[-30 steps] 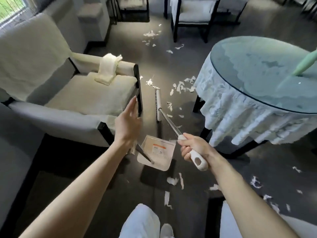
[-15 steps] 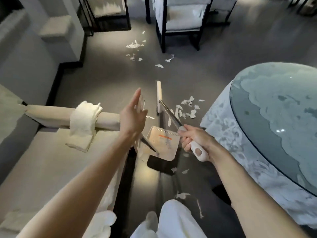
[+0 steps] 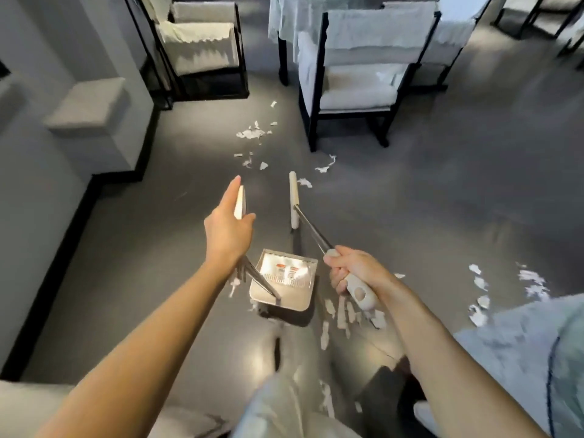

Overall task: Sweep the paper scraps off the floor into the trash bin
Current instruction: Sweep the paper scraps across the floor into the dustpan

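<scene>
Paper scraps (image 3: 252, 133) lie strewn over the dark floor (image 3: 442, 200), none in the dustpan (image 3: 286, 281).
The dustpan hangs just above the floor, its long handle grasped by the left hand (image 3: 228, 233), forefinger stretched out. Right of the dustpan, the right hand (image 3: 352, 269) is clenched round the broom's white grip; the broom head (image 3: 294, 200) sits beyond the dustpan, near a scrap. A chair (image 3: 354, 74) stands farther off.

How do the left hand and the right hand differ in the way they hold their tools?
The left hand holds the dustpan handle loosely with the forefinger stretched out, while the right hand is a closed fist around the broom handle. The left hand is raised and farther forward; the right hand is nearer the body. Both grip pale handles joined to metal rods.
</scene>
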`<state>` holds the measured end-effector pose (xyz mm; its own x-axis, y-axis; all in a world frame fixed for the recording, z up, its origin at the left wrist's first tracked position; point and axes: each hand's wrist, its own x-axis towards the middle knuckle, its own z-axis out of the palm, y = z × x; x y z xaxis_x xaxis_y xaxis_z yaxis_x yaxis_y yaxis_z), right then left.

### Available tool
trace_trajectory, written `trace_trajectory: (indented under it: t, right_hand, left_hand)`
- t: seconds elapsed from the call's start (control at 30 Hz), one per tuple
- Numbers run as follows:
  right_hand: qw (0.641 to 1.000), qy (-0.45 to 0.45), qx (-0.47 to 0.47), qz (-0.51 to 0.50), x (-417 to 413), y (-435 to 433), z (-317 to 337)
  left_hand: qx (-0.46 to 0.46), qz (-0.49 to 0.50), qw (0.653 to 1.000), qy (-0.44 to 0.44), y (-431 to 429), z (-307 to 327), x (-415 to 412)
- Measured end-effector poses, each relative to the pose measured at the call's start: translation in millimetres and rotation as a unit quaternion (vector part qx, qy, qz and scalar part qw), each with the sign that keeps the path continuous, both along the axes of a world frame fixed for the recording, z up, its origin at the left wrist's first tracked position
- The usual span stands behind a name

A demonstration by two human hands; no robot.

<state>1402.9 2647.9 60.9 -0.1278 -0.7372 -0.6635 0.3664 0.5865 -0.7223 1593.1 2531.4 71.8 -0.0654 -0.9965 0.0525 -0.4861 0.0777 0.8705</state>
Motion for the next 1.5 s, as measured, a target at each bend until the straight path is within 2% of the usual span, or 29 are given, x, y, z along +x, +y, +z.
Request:
trace_trajectory:
  t: [0.17, 0.33, 0.57, 0.83, 1.0, 1.27, 1.5]
  right_hand:
    - [1.0, -0.023, 0.01, -0.004, -55.4, -167.5, 3.0]
    - [0.999, -0.043, 0.008, -0.01, -109.5, -343.1, -6.3]
    - [0.998, -0.066, 0.007, 0.0, -187.2, -556.1, 2.2]
    - [0.994, -0.107, 0.01, 0.026, -288.0, -821.6, -13.9]
    - [0.992, -0.114, 0.028, 0.046, -340.0, -975.3, -9.3]
    - [0.991, -0.121, 0.034, 0.051, -389.4, -1187.6, -13.5]
    - [0.99, -0.12, 0.067, 0.039, -424.9, -1373.8, -30.1]
  left_hand:
    - [-0.002, 0.049, 0.999, -0.007, -157.2, -6.1, -35.1]
    - [0.003, 0.051, 0.999, -0.01, -328.6, -24.1, -94.9]
    - [-0.003, 0.046, 0.999, -0.025, -545.0, -15.3, -170.5]
    - [0.03, 0.089, 0.995, -0.013, -804.6, -26.6, -253.6]
    - [0.014, 0.099, 0.995, -0.029, -942.2, -21.2, -298.2]
    - [0.024, 0.105, 0.994, 0.019, -1144.0, -28.9, -342.3]
    - [0.024, 0.094, 0.995, -0.035, -1332.3, -38.7, -374.2]
